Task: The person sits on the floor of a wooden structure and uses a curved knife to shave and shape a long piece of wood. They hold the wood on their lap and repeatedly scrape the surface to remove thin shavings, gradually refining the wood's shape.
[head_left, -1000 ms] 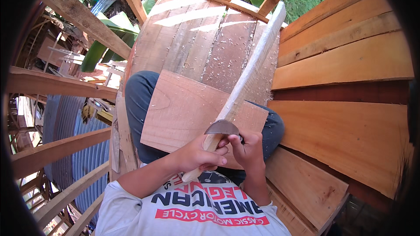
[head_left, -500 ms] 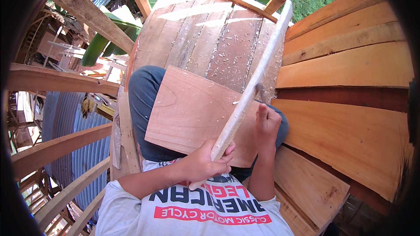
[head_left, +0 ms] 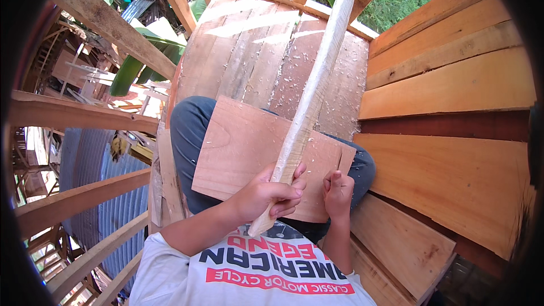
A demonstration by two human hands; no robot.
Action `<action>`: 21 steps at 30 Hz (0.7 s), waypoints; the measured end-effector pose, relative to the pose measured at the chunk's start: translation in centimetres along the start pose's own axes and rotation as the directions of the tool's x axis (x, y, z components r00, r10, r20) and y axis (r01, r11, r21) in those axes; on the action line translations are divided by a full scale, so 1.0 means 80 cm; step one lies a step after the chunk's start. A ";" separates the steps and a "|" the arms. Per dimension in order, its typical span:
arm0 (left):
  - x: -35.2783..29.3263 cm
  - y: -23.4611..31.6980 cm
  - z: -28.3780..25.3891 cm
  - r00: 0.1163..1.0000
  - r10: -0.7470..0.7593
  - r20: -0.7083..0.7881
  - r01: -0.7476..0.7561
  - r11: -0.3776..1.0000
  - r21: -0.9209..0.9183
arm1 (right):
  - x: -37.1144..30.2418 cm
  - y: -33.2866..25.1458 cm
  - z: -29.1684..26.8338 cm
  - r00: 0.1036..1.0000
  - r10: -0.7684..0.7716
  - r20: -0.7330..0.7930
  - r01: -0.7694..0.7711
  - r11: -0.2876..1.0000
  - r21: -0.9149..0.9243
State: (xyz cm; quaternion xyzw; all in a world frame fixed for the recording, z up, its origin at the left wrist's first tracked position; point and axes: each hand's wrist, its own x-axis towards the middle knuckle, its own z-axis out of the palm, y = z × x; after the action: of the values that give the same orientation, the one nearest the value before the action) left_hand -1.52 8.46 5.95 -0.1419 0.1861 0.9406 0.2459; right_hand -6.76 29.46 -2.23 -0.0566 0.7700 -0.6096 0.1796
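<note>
A long, pale wooden stick, rough and whittled, slants up and away from my lap. My left hand is closed round it close to its lower end, which pokes out below the fist. To the right, my right hand is closed, thumb up, on what looks like a knife; only a thin dark edge of its blade shows, and the handle is hidden in the fist. The blade is apart from the stick. Across my thighs lies a flat, reddish wooden board, partly covered by the stick.
Wood shavings are scattered over the plank floor ahead. Plank walling rises on the right, with a low wooden ledge beside my hip. Wooden rails stand on the left, with corrugated sheets beyond them.
The stick has swung left at its far end and turned, showing more of its side. My right hand has come down toward me, taking the blade away from the stick.
</note>
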 end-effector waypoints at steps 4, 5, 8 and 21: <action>0.002 0.000 0.003 0.994 0.022 0.106 -0.010 0.994 -0.111 | -0.003 -0.014 0.002 0.999 -0.016 0.052 0.011 0.996 0.092; 0.002 -0.001 0.006 0.990 0.050 0.134 -0.037 0.994 -0.098 | -0.002 -0.018 0.001 0.998 -0.030 0.056 0.024 0.994 0.105; 0.000 -0.004 0.009 0.976 0.110 0.190 -0.104 0.994 -0.043 | 0.001 -0.031 -0.008 0.994 0.003 0.113 -0.022 0.986 0.168; 0.014 -0.007 0.012 0.875 0.470 0.117 -0.478 0.797 0.370 | -0.042 -0.025 0.022 0.986 -0.144 0.079 0.067 0.791 0.608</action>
State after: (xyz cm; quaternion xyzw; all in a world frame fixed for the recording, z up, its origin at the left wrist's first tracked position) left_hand -2.33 9.78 6.21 -0.0306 0.3953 0.9176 0.0278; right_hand -3.27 28.37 0.06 -0.0762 0.5190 -0.8276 0.2000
